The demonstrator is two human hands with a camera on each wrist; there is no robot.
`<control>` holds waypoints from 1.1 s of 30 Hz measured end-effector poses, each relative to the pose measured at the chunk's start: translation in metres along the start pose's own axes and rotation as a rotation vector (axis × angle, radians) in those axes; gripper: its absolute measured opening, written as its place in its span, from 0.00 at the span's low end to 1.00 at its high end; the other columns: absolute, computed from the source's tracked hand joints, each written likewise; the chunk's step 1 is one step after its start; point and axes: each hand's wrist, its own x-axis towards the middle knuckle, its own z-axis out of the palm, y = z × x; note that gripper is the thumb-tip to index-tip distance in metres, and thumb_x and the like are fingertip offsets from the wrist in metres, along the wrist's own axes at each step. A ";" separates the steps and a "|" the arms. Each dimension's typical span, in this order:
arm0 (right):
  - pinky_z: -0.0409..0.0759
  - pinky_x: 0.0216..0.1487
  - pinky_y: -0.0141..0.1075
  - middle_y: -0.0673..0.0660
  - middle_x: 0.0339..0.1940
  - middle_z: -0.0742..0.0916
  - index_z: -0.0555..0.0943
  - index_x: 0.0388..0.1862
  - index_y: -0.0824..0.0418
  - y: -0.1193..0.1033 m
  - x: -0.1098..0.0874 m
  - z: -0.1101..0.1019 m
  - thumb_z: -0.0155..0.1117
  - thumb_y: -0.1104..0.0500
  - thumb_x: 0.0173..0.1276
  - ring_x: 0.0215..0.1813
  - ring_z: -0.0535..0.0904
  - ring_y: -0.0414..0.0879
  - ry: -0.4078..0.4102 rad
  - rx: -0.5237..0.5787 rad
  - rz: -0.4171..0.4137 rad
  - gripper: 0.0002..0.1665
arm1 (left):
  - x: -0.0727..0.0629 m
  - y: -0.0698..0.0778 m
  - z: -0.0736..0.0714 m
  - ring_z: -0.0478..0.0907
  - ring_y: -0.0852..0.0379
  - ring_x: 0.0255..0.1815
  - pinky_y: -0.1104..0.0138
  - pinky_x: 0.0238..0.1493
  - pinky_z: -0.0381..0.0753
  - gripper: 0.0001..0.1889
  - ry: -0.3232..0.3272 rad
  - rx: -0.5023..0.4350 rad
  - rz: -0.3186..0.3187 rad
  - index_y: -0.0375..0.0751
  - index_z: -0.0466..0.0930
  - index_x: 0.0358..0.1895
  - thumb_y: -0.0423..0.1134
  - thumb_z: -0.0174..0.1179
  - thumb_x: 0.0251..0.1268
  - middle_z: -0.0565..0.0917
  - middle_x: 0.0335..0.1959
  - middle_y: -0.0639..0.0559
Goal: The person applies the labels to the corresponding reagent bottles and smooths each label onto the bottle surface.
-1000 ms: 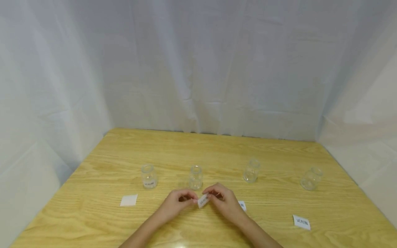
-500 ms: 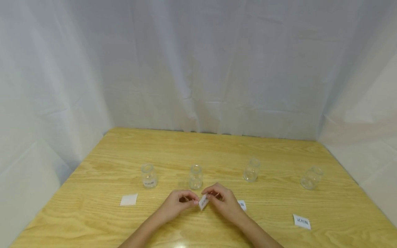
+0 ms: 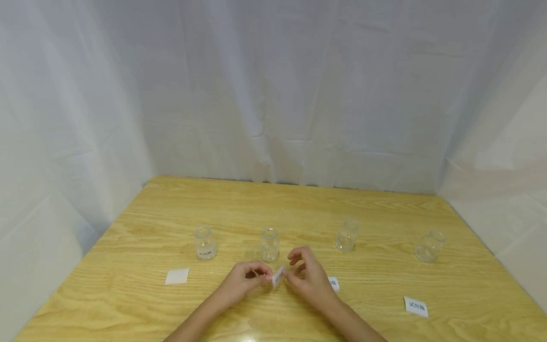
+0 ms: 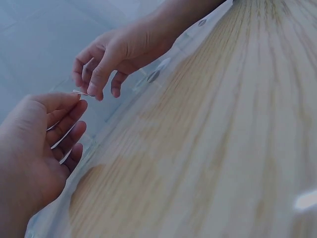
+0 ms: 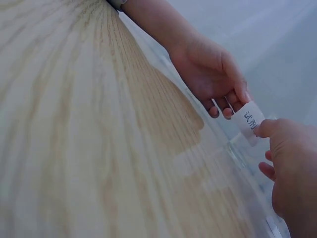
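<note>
A small white paper label with dark printed characters stands on edge between the two hands, its print plain in the right wrist view. My left hand pinches its left end between thumb and fingertips. My right hand has its thumb against the opposite end, while the index finger is raised away from the label. I cannot tell whether another right finger grips behind it. Just beyond the hands stands a clear glass jar, upright on the wooden table.
Left of it, another glass jar bears a printed label low on its side. Two more jars stand to the right. A blank white square lies at left; printed labels lie at right. White curtains surround the table.
My right index finger has lifted off the label and the right hand has opened out slightly. The label has turned more edge-on. My left hand has kept its place and its pinch.
</note>
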 end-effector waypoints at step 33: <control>0.79 0.34 0.37 0.58 0.32 0.82 0.78 0.33 0.66 -0.040 0.001 -0.007 0.60 0.71 0.61 0.37 0.77 0.44 -0.145 0.116 0.045 0.02 | -0.001 -0.001 0.001 0.74 0.56 0.38 0.67 0.39 0.74 0.07 0.013 0.021 0.046 0.37 0.80 0.37 0.37 0.58 0.62 0.81 0.38 0.50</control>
